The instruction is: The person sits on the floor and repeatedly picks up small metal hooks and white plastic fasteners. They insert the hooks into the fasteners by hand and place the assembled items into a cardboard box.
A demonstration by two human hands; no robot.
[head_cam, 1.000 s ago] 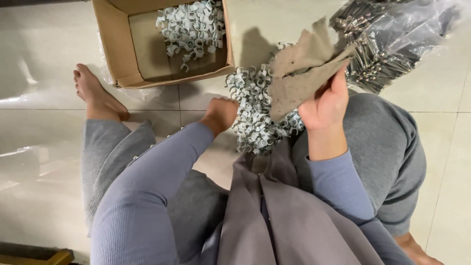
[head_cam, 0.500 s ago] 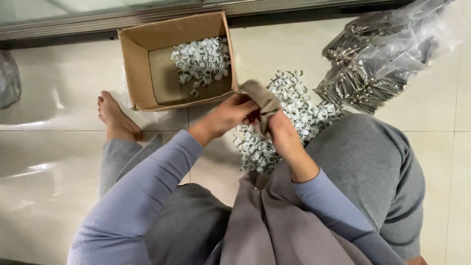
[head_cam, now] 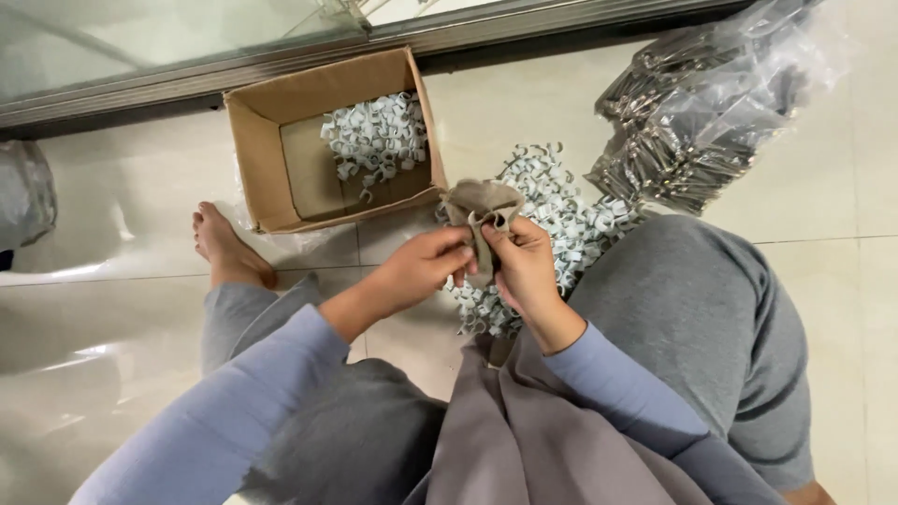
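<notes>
Both my hands hold a crumpled taupe cloth [head_cam: 483, 208] above a heap of small white plastic clips [head_cam: 561, 220] on the tiled floor. My left hand [head_cam: 426, 266] pinches the cloth's lower edge from the left. From the right, my right hand [head_cam: 522, 266] grips the same edge, fingers closed on the fabric. The two hands touch. The cloth hides part of the clip heap.
An open cardboard box [head_cam: 267, 164] with more white clips [head_cam: 376, 136] sits at the far left. A clear plastic bag of metal parts [head_cam: 697, 122] lies at the far right. My bare foot [head_cam: 224, 248] rests left of the box; a glass door frame [head_cam: 281, 51] runs behind.
The cloth came down from high at the right to the middle over the clips. My left hand rose off the clips and joined my right hand on the cloth. The view tilted up.
</notes>
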